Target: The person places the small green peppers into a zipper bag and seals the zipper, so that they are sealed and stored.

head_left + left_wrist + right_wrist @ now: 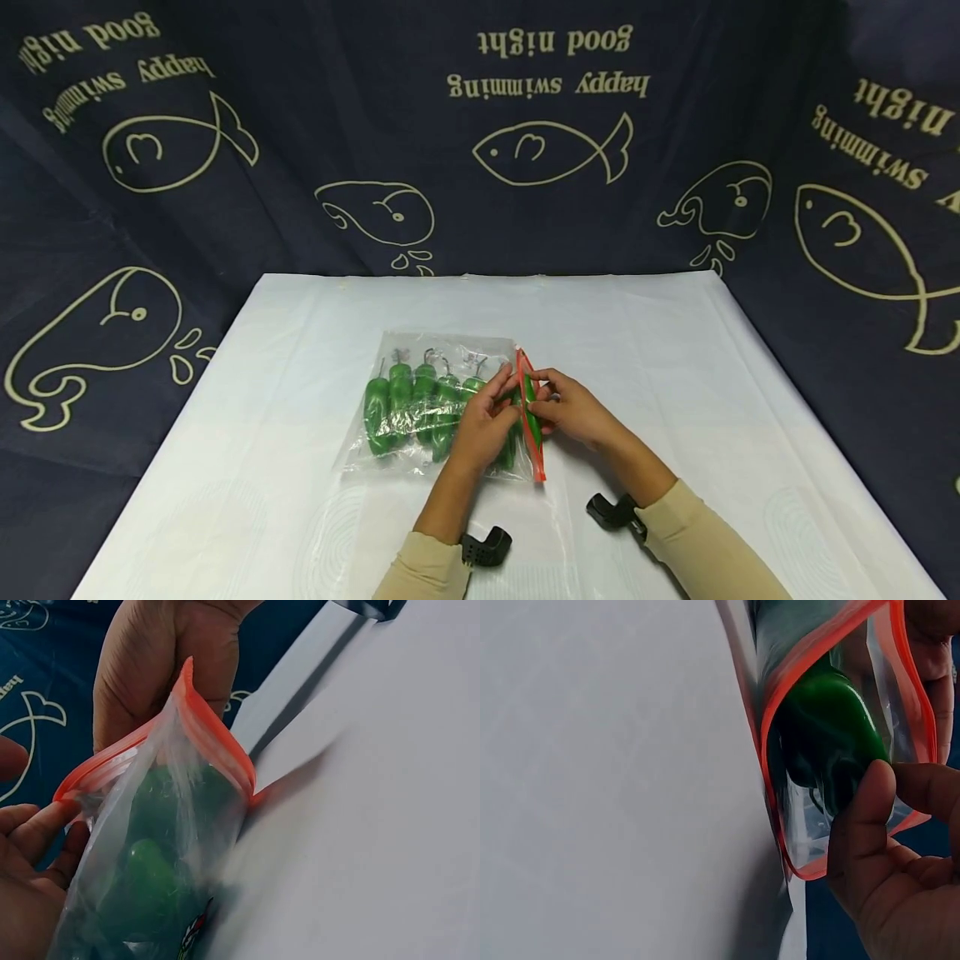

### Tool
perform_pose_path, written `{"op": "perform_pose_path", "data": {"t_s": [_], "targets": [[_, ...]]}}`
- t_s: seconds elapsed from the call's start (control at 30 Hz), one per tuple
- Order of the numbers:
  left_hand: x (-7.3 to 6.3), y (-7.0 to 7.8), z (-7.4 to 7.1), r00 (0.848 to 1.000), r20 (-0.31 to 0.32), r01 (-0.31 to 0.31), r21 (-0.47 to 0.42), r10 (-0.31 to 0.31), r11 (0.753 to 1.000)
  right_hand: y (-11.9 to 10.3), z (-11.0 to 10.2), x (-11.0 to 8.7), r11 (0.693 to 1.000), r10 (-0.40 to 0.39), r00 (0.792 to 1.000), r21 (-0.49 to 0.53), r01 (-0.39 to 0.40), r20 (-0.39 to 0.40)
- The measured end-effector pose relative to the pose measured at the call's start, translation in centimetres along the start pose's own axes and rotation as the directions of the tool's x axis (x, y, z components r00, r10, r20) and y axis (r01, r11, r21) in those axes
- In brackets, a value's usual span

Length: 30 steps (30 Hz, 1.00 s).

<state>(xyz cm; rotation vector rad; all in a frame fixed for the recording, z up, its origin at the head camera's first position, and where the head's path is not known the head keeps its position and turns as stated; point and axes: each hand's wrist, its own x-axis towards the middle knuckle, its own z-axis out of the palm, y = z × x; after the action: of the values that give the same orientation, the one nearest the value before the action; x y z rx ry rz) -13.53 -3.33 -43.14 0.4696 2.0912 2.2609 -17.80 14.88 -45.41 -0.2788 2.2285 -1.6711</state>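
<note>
A clear zip bag (356, 458) with a red-orange zip edge (538, 467) lies on the table, its mouth facing right. Several green peppers (401, 396) with stems lie side by side inside it. My left hand (483, 425) holds the bag near its mouth, fingers at the zip edge, as the left wrist view also shows. Thumb and fingers of my right hand (576, 410) pinch one green pepper (840, 720) at the mouth. That pepper is partly within the spread opening in the right wrist view. My right fingertips cover its near end.
A white cloth covers the table (660, 333). Behind and beside it hangs a dark blue curtain (555, 225) printed with fish and whales. Black wrist-worn devices sit at my left cuff (487, 548) and right cuff (611, 512).
</note>
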Motion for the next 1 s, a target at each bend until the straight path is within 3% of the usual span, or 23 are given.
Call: {"op": "perform_pose_path", "data": {"t_s": [0.17,0.27,0.4,0.53,0.7,0.87,1.0], "targets": [[0.0,-0.4,0.0,1.000,0.017,0.025,-0.013,-0.025,1.000,0.0,-0.1,-0.1,0.996,0.032,0.999,0.079,-0.033,0.008],[0.3,-1.6,0.0,0.999,0.018,0.032,0.006,-0.032,0.999,0.1,-0.2,-0.2,0.988,0.054,0.998,0.144,-0.056,0.020],[0.5,-3.3,0.1,1.000,0.004,0.001,0.124,-0.002,0.992,0.4,-0.4,-0.3,0.982,0.064,0.997,0.173,-0.070,0.041],[0.4,-3.7,0.2,1.000,0.001,-0.014,0.251,0.014,0.968,0.6,-0.7,-0.4,0.983,0.069,0.996,0.166,-0.078,0.057],[0.3,-3.6,0.2,0.999,0.033,-0.039,0.346,0.029,0.937,0.6,-0.9,-0.5,0.973,0.101,0.993,0.202,-0.112,0.067],[0.3,-3.4,0.1,0.998,0.064,-0.025,0.455,-0.005,0.890,0.7,-1.2,-0.6,0.962,0.117,0.986,0.232,-0.142,0.116],[0.2,-3.3,0.2,0.996,0.088,-0.027,0.501,-0.020,0.865,0.7,-1.3,-0.5,0.973,0.119,0.983,0.180,-0.143,0.139]]}}
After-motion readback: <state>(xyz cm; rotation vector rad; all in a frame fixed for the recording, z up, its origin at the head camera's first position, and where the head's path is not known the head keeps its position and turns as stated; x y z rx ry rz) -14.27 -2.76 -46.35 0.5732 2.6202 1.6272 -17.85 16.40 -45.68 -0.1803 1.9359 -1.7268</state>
